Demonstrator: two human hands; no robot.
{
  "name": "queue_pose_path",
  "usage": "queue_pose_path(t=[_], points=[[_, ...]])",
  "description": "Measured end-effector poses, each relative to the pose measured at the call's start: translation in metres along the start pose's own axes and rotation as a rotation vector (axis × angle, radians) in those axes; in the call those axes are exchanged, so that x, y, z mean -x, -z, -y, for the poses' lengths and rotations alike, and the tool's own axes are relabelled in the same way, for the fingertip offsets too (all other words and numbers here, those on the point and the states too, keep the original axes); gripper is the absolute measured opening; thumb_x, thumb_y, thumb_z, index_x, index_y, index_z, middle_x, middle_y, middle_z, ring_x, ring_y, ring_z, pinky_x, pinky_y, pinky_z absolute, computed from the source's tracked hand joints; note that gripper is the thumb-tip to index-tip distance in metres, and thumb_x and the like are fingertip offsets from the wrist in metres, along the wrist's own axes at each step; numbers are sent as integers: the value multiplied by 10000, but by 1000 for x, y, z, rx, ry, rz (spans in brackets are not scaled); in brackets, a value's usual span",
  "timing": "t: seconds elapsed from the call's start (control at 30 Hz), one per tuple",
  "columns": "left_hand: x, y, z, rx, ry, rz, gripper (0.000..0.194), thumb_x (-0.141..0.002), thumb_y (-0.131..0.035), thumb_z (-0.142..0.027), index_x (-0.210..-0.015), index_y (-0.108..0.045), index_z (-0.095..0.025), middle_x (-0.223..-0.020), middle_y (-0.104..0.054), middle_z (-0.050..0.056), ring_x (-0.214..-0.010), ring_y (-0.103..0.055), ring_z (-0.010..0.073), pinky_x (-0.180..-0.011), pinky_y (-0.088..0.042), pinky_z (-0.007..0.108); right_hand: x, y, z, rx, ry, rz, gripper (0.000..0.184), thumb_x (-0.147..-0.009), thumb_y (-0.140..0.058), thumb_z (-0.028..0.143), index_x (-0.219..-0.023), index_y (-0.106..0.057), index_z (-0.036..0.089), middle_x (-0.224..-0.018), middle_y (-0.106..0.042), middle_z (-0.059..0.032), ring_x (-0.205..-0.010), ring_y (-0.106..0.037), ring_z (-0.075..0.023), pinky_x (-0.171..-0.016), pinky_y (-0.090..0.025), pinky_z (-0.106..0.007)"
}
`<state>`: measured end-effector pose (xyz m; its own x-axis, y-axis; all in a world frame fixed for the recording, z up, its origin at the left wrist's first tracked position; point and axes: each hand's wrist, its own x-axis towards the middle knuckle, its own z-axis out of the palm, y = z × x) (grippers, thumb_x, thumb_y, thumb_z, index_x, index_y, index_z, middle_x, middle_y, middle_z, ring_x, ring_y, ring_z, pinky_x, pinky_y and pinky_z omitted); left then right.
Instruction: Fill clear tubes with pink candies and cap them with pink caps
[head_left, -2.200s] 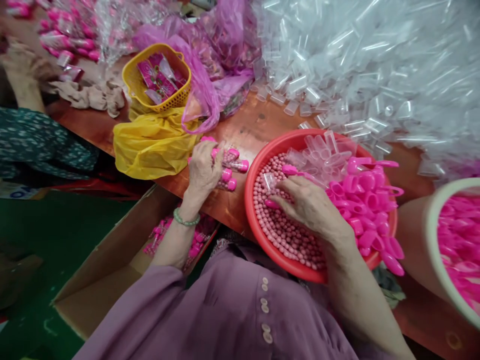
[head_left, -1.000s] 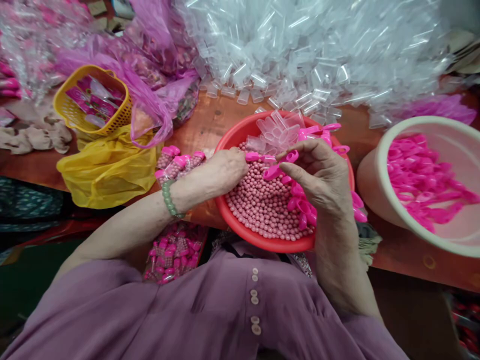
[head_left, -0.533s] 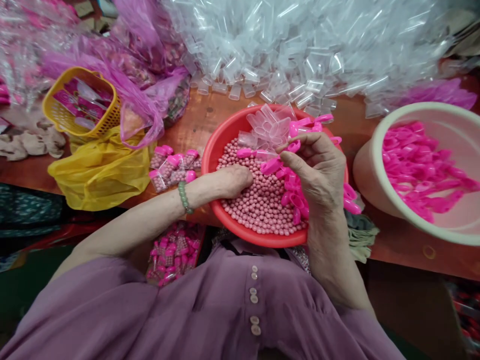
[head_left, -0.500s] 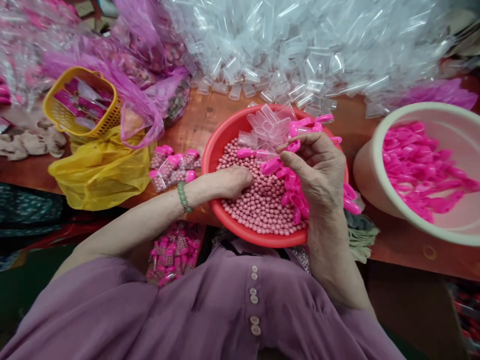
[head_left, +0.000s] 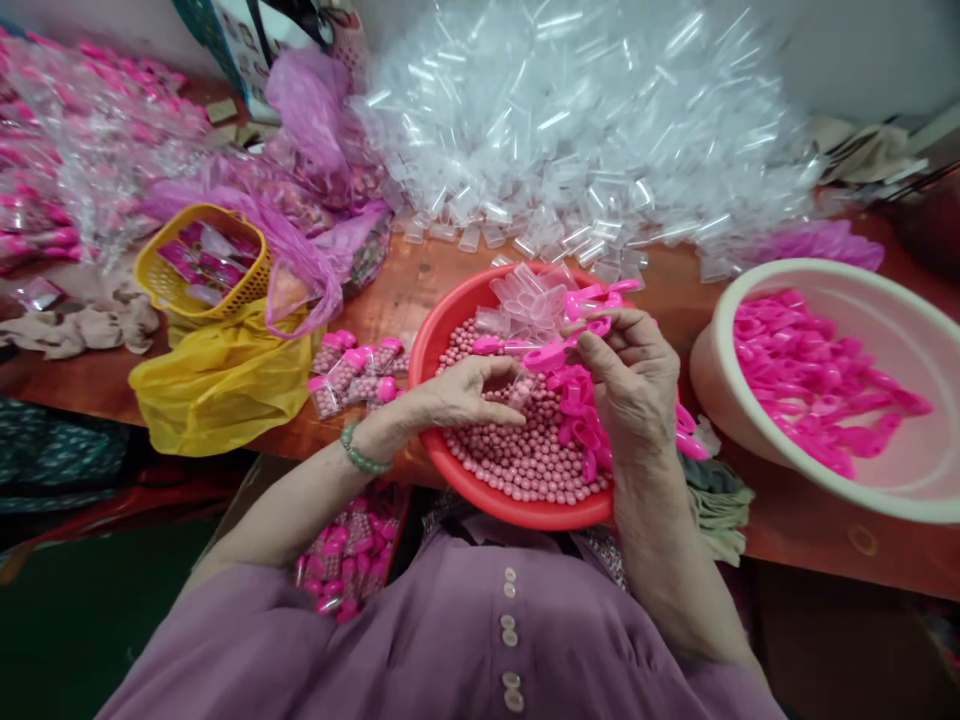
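Note:
A red basin (head_left: pixel 450 320) holds pink beads (head_left: pixel 525 460), clear plastic tubes (head_left: pixel 529 295) and pink caps (head_left: pixel 577 410). My left hand (head_left: pixel 465 392) hovers over the beads, fingers curled around a clear tube filled with beads (head_left: pixel 519 390). My right hand (head_left: pixel 634 385) is closed on a pink cap (head_left: pixel 551 352), held just above and to the right of that tube. Several filled, capped tubes (head_left: pixel 352 375) lie on the table left of the basin.
A cream basin (head_left: pixel 750 440) of pink caps stands at the right. A heap of clear tubes (head_left: pixel 570 130) fills the back. A yellow basket (head_left: pixel 202 265), yellow bag (head_left: pixel 225 385) and pink bags (head_left: pixel 315 150) sit left. A box of filled tubes (head_left: pixel 352 550) lies below the table edge.
My left hand has lifted out of the beads with a filled tube, its fingers now curled upward. The right hand stays closed on the pink cap. The camera has tilted up slightly.

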<state>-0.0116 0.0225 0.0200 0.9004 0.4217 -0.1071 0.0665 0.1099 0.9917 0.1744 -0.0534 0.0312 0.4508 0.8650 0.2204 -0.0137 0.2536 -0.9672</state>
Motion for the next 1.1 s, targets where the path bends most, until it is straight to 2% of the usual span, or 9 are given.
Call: queue_pose_path(t=[0.17, 0.33, 0.47, 0.63, 0.73, 0.8, 0.9, 1.0, 1.1], points=[[7, -8, 0, 236, 25, -102, 483, -654, -894, -313, -1041, -669, -131, -1013, -692, 73, -992, -663, 204, -973, -480, 382, 0, 1, 2, 46, -17, -7, 284, -753, -850, 390, -898, -652, 249, -806, -701, 41, -730, -673, -110, -726, -590, -254], [6, -4, 0, 236, -17, -181, 418, -653, -898, -290, -975, -692, -121, -849, -638, 0, -812, -617, 126, -873, -510, 311, 5, 2, 3, 78, -80, 185, 288, -714, -880, 385, -897, -718, 232, -784, -728, 27, -718, -697, -137, -704, -606, -284], [5, 0, 6, 209, -27, -168, 467, -650, -905, -320, -1033, -721, -126, -847, -659, 10, -795, -613, 131, -836, -505, 303, 6, 5, 2, 157, -112, 377, 226, -790, -833, 359, -981, -783, 250, -863, -782, 0, -808, -735, -168, -807, -616, -335], [3, 2, 8, 144, -51, -130, 482, -673, -886, -304, -1111, -756, -150, -873, -714, 31, -866, -657, 174, -922, -493, 343, 2, 11, 5, 309, -8, 421, 224, -808, -814, 339, -1024, -801, 281, -1097, -776, -42, -1002, -728, -212, -849, -613, -369], [2, 2, 7, 145, -43, -113, 496, -668, -887, -283, -1130, -764, -153, -901, -734, 38, -908, -668, 190, -957, -487, 361, 2, 8, 7, 366, 33, 460, 212, -846, -769, 309, -1054, -783, 265, -1074, -775, -43, -985, -721, -207, -858, -604, -373], [3, 3, 7, 168, -20, -131, 505, -658, -896, -282, -1126, -761, -146, -869, -724, 26, -855, -660, 171, -916, -503, 348, 5, 5, 8, 405, 54, 449, 204, -892, -709, 300, -1084, -761, 254, -983, -775, -30, -903, -717, -195, -860, -595, -379], [7, 3, 5, 223, -49, -226, 485, -664, -903, -322, -1088, -761, -136, -842, -715, 21, -818, -661, 154, -873, -517, 319, 9, 1, 7, 392, 81, 301, 197, -933, -646, 310, -1102, -736, 265, -956, -751, -9, -865, -699, -176, -863, -579, -364], [13, 2, 2, 236, -105, -305, 457, -710, -879, -357, -1092, -757, -139, -918, -750, 57, -900, -699, 185, -919, -525, 332, 9, 1, 5, 287, 25, 190, 254, -954, -618, 327, -1186, -711, 282, -873, -720, 12, -808, -696, -159, -822, -581, -341], [15, 0, 1, 147, -110, -260, 414, -759, -843, -341, -1115, -758, -145, -1034, -771, 97, -1032, -707, 231, -982, -521, 362, 9, 3, 5, 268, -1, 178, 282, -951, -634, 351, -1217, -713, 296, -872, -713, 9, -791, -695, -158, -817, -592, -349]])
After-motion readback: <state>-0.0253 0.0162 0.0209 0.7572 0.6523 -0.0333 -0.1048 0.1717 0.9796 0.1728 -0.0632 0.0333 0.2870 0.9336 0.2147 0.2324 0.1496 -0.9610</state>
